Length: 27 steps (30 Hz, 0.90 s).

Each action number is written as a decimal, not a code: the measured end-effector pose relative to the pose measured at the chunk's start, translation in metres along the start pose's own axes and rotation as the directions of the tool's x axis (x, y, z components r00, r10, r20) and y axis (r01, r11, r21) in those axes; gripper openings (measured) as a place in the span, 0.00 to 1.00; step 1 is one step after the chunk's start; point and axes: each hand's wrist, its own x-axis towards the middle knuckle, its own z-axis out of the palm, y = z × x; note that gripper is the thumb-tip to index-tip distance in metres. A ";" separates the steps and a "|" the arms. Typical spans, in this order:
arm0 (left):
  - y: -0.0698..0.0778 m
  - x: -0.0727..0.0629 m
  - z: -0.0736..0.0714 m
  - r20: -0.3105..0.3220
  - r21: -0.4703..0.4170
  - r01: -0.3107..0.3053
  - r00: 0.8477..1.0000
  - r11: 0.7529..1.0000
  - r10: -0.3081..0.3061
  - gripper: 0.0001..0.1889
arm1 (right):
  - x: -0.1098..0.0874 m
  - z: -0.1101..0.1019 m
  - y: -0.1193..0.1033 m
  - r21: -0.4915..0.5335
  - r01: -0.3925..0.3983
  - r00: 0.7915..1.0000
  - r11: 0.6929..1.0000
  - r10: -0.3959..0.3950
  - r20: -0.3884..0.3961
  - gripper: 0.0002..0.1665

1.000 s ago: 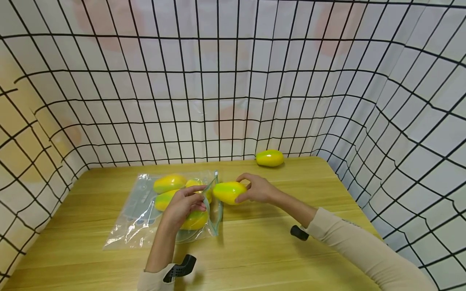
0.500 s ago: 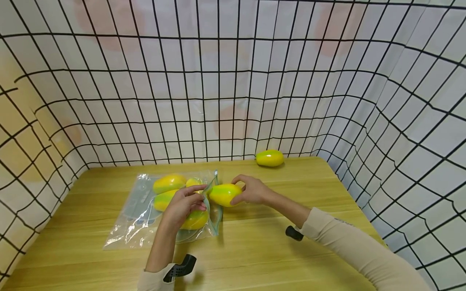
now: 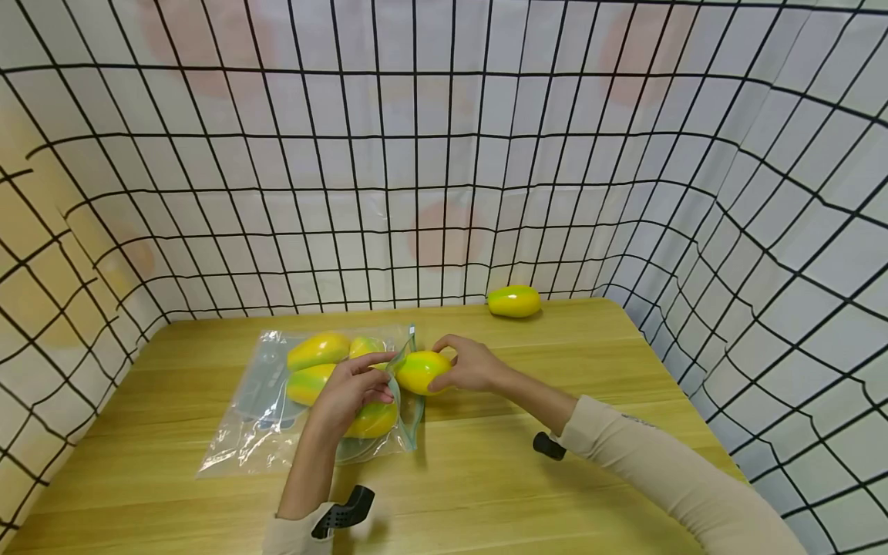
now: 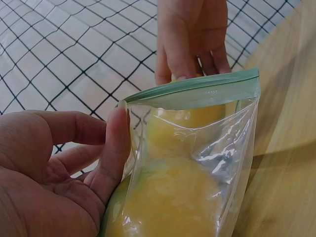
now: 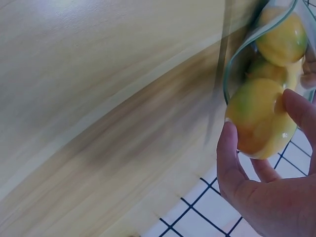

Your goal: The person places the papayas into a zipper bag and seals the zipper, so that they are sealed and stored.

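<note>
A clear zip bag (image 3: 253,405) with a green-edged mouth lies on its side, several yellow-green papayas (image 3: 317,351) inside. My left hand (image 3: 349,391) pinches the bag's upper lip between thumb and fingers and lifts the mouth apart, as the left wrist view shows. At the mouth, my right hand (image 3: 473,365) grips another papaya (image 3: 423,373) by its outer end, thumb and fingers spread around it. In the right wrist view this held papaya (image 5: 259,118) has its far end inside the green rim, close against the fruit within.
One more papaya (image 3: 514,301) lies at the back of the wooden table (image 3: 499,478), near the grid-patterned cloth (image 3: 444,169) that surrounds the table on the back and sides. A black wrist mount (image 3: 344,512) sticks out from the left sleeve.
My right hand has moved left, carrying its papaya from just outside the bag into the mouth. Papayas inside have shifted slightly left. The left hand stays in place on the bag's lip.
</note>
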 end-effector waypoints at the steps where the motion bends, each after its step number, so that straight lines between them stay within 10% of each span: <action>1: 0.000 0.000 0.000 -0.001 0.002 0.000 1.000 1.000 0.000 0.22 | 0.000 0.001 -0.001 -0.001 0.001 1.000 1.000 -0.001 -0.004 0.39; 27: 0.002 0.000 0.000 -0.002 -0.002 -0.003 1.000 1.000 0.003 0.21 | 0.014 0.023 -0.002 0.201 -0.043 0.999 0.979 0.042 0.013 0.42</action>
